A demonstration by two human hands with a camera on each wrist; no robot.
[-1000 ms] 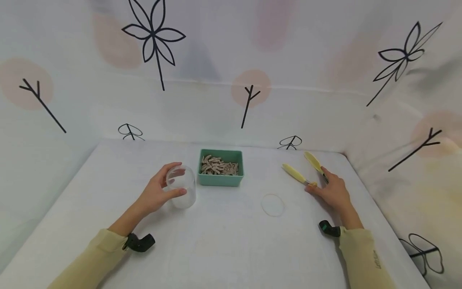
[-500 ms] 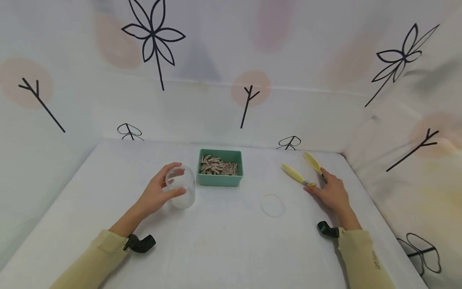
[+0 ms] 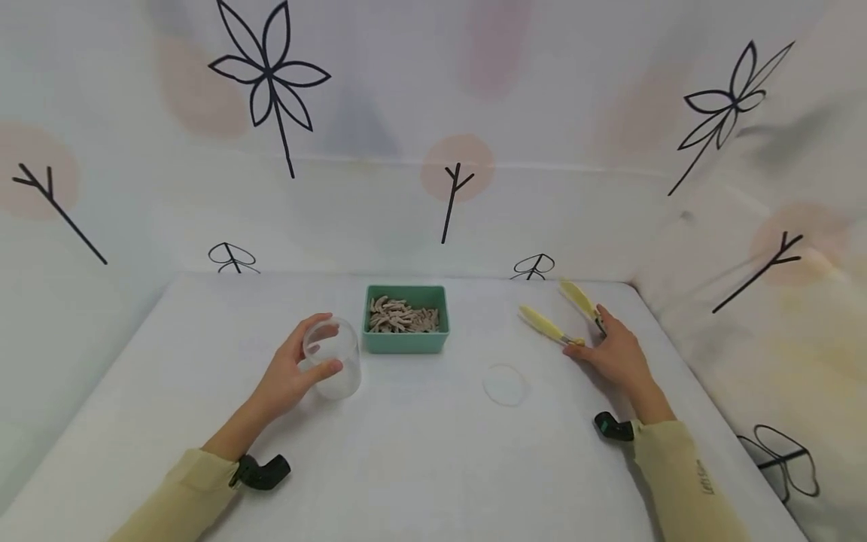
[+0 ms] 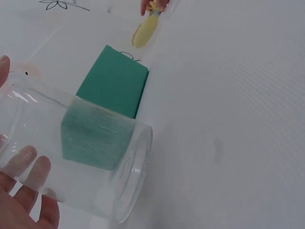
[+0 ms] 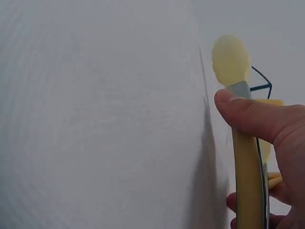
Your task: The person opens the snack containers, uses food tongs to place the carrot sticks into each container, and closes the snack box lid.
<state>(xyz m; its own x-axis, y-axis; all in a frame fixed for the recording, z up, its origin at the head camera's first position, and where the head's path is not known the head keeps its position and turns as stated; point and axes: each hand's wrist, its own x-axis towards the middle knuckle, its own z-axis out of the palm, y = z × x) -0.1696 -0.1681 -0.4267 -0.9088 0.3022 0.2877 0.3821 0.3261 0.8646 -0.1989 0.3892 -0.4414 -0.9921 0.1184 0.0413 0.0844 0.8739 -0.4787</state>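
Observation:
My left hand (image 3: 287, 376) grips a clear plastic cup (image 3: 339, 369) that stands upright on the table, thumb on the near side and fingers round the far side. In the left wrist view the cup (image 4: 90, 148) looks see-through, with nothing inside. On the right, my right hand (image 3: 618, 360) holds a pair of tongs (image 3: 545, 324) with yellow tips, and its two arms are spread apart. The right wrist view has the thumb (image 5: 248, 114) pressing on one yellow arm of the tongs (image 5: 248, 176); the palm is partly cut off there.
A green box (image 3: 406, 343) full of small greyish-beige curved pieces (image 3: 403, 315) sits right of the cup. Between it and my right hand a thin pale ring (image 3: 505, 405) lies flat on the white table (image 3: 433, 467). Patterned cloth walls (image 3: 379, 211) rise behind and beside the table.
The head view has shifted slightly, so the scene sits a little further left. Both hands keep their holds on the cup and the tongs.

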